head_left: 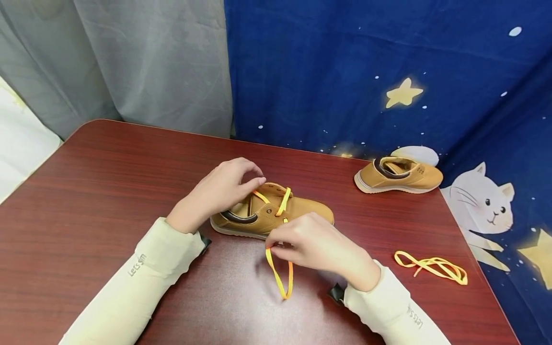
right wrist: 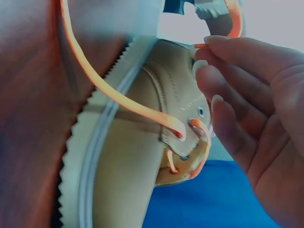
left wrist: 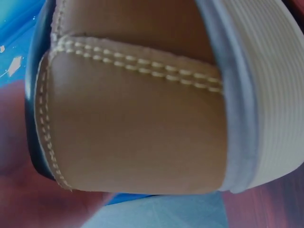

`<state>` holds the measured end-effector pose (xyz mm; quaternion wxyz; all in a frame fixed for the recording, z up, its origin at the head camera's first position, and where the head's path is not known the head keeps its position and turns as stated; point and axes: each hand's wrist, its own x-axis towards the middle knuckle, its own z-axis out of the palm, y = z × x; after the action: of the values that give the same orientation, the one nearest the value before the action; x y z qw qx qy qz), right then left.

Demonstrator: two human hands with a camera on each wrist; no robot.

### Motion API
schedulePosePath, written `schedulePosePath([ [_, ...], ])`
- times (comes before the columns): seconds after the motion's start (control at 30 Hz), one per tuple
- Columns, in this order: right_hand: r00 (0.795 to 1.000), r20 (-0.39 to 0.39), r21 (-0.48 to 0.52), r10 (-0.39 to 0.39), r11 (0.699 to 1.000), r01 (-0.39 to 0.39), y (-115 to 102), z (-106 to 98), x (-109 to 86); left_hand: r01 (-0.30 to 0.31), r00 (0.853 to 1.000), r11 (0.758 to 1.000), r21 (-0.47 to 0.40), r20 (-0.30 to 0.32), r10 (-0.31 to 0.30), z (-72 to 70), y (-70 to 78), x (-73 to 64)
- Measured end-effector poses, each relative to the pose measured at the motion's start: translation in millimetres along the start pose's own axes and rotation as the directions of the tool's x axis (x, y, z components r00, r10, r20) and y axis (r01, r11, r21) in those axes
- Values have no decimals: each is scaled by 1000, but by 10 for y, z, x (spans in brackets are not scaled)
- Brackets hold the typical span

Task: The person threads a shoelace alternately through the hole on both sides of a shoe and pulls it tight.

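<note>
A tan shoe (head_left: pixel 308 209) stands on the table with its toe to the right. Its heel (left wrist: pixel 137 128) fills most of the left wrist view. A yellow-orange shoelace (head_left: pixel 282 203) crosses between the eyelet flaps. My right hand (head_left: pixel 308 239) pinches the free end of this lace between thumb and fingertips, beside the near side of the shoe. From there the lace hangs in a loop and runs back to an eyelet (right wrist: pixel 181 135). My left hand (head_left: pixel 224 188) reaches over the shoe's collar, thumb close by the far flap; I cannot tell whether it grips anything.
Another tan shoe (head_left: pixel 398 177), with no lace in its eyelets, stands at the back right. A loosely folded yellow lace (head_left: pixel 435 267) lies near the right table edge. Behind the red-brown table (head_left: pixel 112 201) hang a grey curtain (head_left: pixel 168 67) and a blue star-patterned one (head_left: pixel 302 72).
</note>
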<state>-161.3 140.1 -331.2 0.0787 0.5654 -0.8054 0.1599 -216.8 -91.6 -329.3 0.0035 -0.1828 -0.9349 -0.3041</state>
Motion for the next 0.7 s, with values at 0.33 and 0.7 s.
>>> schedulePosePath([
  [0.33,991,-134,245,20,969,14,168,-147,106,-187,982,979,-82,4,188,87,44,38],
  [0.7,961,-79,635,263,756,-155,387,-225,309,-170,981,984,57,-87,174,217,62,20],
])
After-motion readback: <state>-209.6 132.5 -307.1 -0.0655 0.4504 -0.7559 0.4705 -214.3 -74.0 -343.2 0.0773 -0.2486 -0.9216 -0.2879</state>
